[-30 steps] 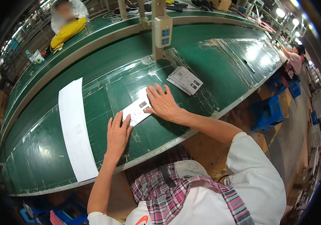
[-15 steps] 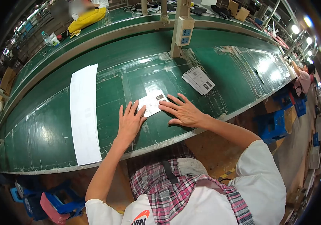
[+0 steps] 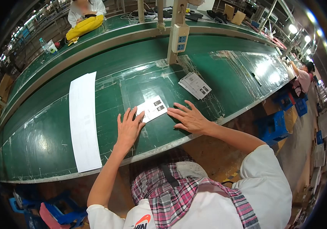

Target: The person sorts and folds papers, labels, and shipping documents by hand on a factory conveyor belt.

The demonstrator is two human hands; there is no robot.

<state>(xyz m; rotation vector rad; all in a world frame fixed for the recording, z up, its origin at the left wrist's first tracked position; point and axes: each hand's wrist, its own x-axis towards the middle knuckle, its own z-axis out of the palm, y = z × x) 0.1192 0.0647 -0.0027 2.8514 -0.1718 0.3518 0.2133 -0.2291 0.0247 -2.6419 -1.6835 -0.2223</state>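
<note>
Through the head camera I have a small white paper leaflet with two dark printed squares [image 3: 154, 108] lying flat on the long green tabletop [image 3: 49, 152], between my two bare hands. My left hand [image 3: 130, 128] is spread, its fingertips on the leaflet's left end, pressing rather than pinching. My right hand [image 3: 191, 119] is also spread and clamped on nothing; its fingertips are at the right edge, though I cannot tell whether they touch.

I judge that uneven pressure from the left could swivel the leaflet, with the right side so lightly guarded, if at all. Ridges in the clear tape on the surface might snag a corner. The fanned pile of white printed leaflets [image 3: 195, 85] beyond my right hand looks loose, so a wide sweep could scatter it. The long white paper sheets [image 3: 83, 122] lie near my left forearm, and a careless elbow could skew them.
</note>
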